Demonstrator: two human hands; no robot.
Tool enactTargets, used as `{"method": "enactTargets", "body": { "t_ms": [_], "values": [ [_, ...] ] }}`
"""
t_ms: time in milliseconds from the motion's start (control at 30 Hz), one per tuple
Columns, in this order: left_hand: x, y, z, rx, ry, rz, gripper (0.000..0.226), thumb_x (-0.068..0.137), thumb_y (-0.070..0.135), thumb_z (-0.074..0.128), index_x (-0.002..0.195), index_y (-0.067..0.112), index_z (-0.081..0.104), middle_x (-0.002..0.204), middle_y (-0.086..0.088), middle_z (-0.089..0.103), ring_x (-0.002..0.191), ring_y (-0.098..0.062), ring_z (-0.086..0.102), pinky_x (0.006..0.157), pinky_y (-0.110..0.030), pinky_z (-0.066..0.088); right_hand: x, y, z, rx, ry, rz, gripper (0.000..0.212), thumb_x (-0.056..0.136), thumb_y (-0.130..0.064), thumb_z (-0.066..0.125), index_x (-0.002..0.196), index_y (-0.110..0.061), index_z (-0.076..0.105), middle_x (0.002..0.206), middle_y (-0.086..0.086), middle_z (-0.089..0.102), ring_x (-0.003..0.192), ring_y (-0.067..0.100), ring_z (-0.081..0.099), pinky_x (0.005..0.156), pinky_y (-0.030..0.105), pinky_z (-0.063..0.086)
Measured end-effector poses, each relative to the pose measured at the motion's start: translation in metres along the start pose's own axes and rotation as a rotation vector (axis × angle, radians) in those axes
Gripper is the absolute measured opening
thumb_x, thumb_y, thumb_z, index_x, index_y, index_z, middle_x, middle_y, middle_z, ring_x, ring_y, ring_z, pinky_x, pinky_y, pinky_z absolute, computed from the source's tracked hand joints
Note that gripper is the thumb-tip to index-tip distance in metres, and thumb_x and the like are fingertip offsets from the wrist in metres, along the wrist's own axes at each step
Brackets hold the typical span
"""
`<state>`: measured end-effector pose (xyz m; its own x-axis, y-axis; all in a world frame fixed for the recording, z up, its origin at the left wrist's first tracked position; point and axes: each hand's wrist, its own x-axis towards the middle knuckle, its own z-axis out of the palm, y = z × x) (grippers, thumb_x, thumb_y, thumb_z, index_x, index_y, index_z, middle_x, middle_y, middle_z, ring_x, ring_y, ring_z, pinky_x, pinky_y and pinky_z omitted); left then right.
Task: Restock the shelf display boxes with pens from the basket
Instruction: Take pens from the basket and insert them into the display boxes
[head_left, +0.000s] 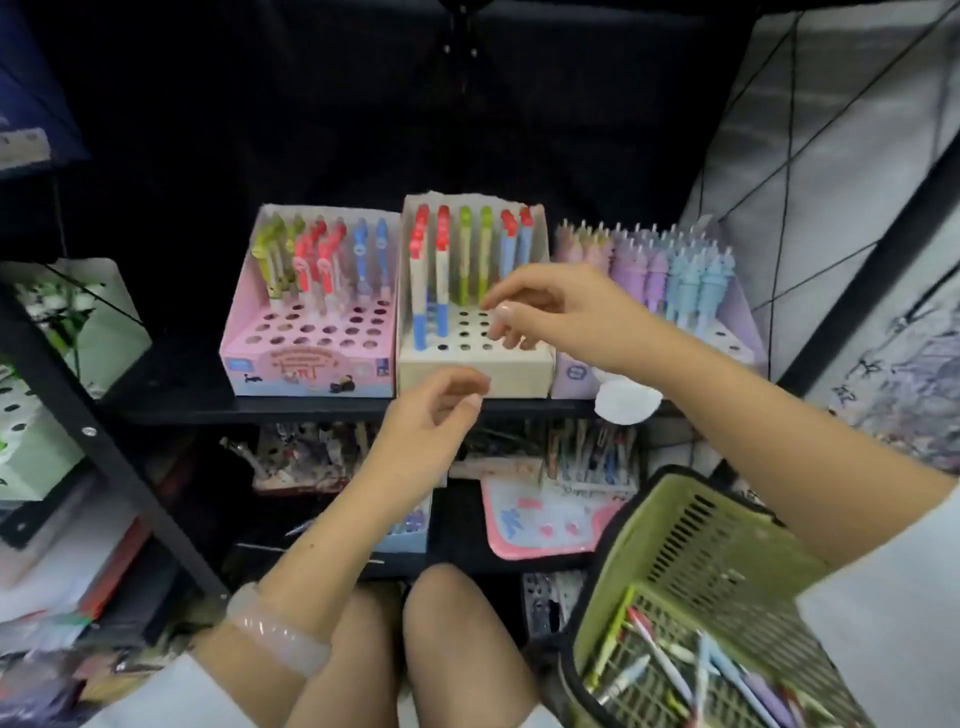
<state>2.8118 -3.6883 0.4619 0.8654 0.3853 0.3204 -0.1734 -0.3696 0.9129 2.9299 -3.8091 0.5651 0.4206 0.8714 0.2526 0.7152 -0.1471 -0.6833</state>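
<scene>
Head view, looking down at a dark shelf (171, 400) with three display boxes side by side. At ten o'clock sits the pink box (311, 332); green, red and blue pens stand in its back rows, and the front holes are empty, so it can take more stock. At twelve o'clock, touching it, is the cream box (475, 364), with tall pens along its back and left and many bare holes toward the front. My left hand (431, 415) hovers just below that box's front wall, fingers loosely curled and holding nothing that I can make out; I judge it waits there to steady the box. My right hand (550, 306) reaches over the cream box's empty holes, fingers relaxed and pointing down, nothing visibly pinched between them, as though just over a hole. At two o'clock stands the lilac box (727, 338), packed with purple and pale blue pens, so it needs the least. At five o'clock the green basket (691, 561) rests near my right arm, loose pens (675, 670) lying in its bottom within easy reach.
</scene>
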Motion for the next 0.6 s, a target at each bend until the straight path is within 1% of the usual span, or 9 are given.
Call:
{"method": "enactTargets", "body": {
  "t_ms": [133, 167, 233, 300, 367, 433, 500, 567, 600],
  "values": [
    [-0.021, -0.018, 0.079, 0.001, -0.187, -0.078, 0.026, 0.092, 0.005, 0.050, 0.090, 0.030, 0.058, 0.095, 0.012, 0.063, 0.092, -0.003, 0.059, 0.081, -0.010, 0.044, -0.087, 0.083, 0.010, -0.021, -0.094, 0.313, 0.015, 0.094, -0.010, 0.052, 0.104, -0.009, 0.063, 0.088, 0.011, 0.071, 0.066, 0.003, 0.062, 0.067, 0.012, 0.051],
    [-0.027, -0.022, 0.098, 0.009, -0.242, -0.091, 0.025, 0.092, 0.005, 0.050, 0.090, 0.029, 0.057, 0.094, 0.011, 0.061, 0.091, -0.004, 0.058, 0.081, -0.011, 0.044, -0.109, 0.105, 0.014, -0.039, -0.111, 0.387, 0.016, 0.093, -0.008, 0.053, 0.105, -0.004, 0.063, 0.090, 0.014, 0.071, 0.066, 0.003, 0.062, 0.066, 0.010, 0.050],
    [-0.038, -0.031, 0.132, 0.051, -0.351, -0.116, 0.021, 0.094, 0.008, 0.049, 0.092, 0.027, 0.057, 0.094, 0.015, 0.059, 0.091, -0.001, 0.055, 0.080, -0.006, 0.041, -0.153, 0.146, 0.025, -0.072, -0.152, 0.520, 0.018, 0.093, -0.007, 0.053, 0.107, -0.001, 0.064, 0.091, 0.014, 0.070, 0.070, 0.007, 0.061, 0.068, 0.015, 0.048],
    [-0.048, -0.040, 0.159, 0.120, -0.439, -0.120, 0.016, 0.095, 0.010, 0.048, 0.103, 0.018, 0.060, 0.097, 0.013, 0.058, 0.094, -0.002, 0.054, 0.077, -0.002, 0.038, -0.193, 0.185, 0.039, -0.147, -0.225, 0.644, 0.022, 0.093, -0.009, 0.053, 0.111, -0.003, 0.064, 0.100, 0.012, 0.068, 0.081, 0.015, 0.062, 0.072, 0.021, 0.045],
    [-0.055, -0.050, 0.176, 0.227, -0.499, -0.092, 0.021, 0.096, 0.013, 0.047, 0.112, 0.013, 0.060, 0.105, 0.008, 0.057, 0.103, -0.008, 0.054, 0.079, -0.007, 0.037, -0.227, 0.221, 0.055, -0.214, -0.315, 0.783, 0.024, 0.093, -0.014, 0.052, 0.112, -0.004, 0.064, 0.109, 0.014, 0.066, 0.098, 0.024, 0.062, 0.081, 0.028, 0.044],
    [-0.061, -0.059, 0.184, 0.367, -0.517, -0.011, 0.022, 0.095, 0.012, 0.046, 0.112, 0.011, 0.061, 0.112, 0.005, 0.055, 0.113, -0.012, 0.050, 0.081, -0.010, 0.031, -0.253, 0.249, 0.076, -0.255, -0.402, 0.909, 0.025, 0.096, -0.020, 0.047, 0.106, -0.002, 0.061, 0.107, 0.016, 0.064, 0.105, 0.030, 0.059, 0.083, 0.033, 0.045],
    [-0.065, -0.067, 0.187, 0.477, -0.530, 0.107, 0.022, 0.093, 0.008, 0.047, 0.108, 0.007, 0.064, 0.118, -0.002, 0.059, 0.118, -0.015, 0.047, 0.086, -0.014, 0.031, -0.267, 0.267, 0.096, -0.363, -0.443, 0.927, 0.026, 0.096, -0.022, 0.045, 0.114, -0.005, 0.055, 0.112, 0.015, 0.061, 0.107, 0.030, 0.058, 0.082, 0.033, 0.047],
    [-0.067, -0.071, 0.187, 0.511, -0.538, 0.154, 0.022, 0.092, 0.007, 0.048, 0.106, 0.006, 0.065, 0.114, -0.004, 0.062, 0.113, -0.018, 0.050, 0.088, -0.019, 0.033, -0.273, 0.281, 0.116, -0.478, -0.420, 0.892, 0.041, 0.094, -0.026, 0.048, 0.132, -0.010, 0.045, 0.126, 0.014, 0.054, 0.115, 0.029, 0.052, 0.091, 0.034, 0.044],
    [-0.067, -0.072, 0.188, 0.512, -0.532, 0.156, 0.022, 0.092, 0.007, 0.049, 0.106, 0.007, 0.066, 0.112, -0.004, 0.063, 0.109, -0.018, 0.052, 0.087, -0.019, 0.033, -0.274, 0.287, 0.125, -0.506, -0.408, 0.878, 0.047, 0.094, -0.028, 0.049, 0.137, -0.014, 0.040, 0.133, 0.012, 0.047, 0.122, 0.028, 0.046, 0.098, 0.036, 0.039]
  ]
}}
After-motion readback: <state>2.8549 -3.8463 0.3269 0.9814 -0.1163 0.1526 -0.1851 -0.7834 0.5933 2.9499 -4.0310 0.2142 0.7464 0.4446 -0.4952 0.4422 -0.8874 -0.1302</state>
